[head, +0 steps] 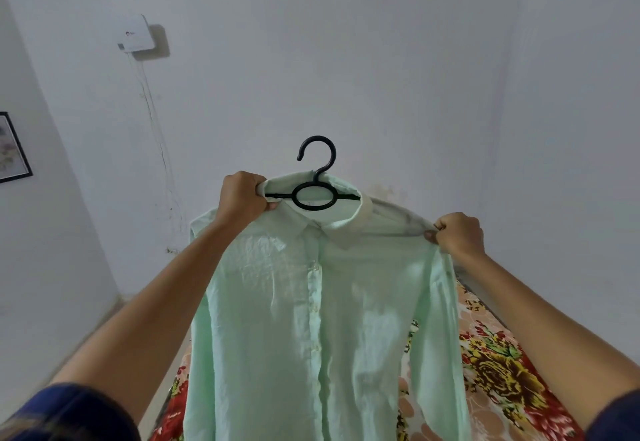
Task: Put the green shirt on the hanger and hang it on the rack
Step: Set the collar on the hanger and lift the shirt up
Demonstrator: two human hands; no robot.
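Green shirt (322, 319) is being held on hanger (313, 194) mid-frame, L hand (244, 196) clamped on collar w/ hanger arm, R hand (459, 234) pinching shoulder; rack not in view, hanging still to be done.

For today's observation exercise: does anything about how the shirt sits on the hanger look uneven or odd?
Yes. The green shirt sits lopsided on the black hanger: the left hand bunches the collar at one hanger arm, while the right hand pinches the other shoulder stretched far out.
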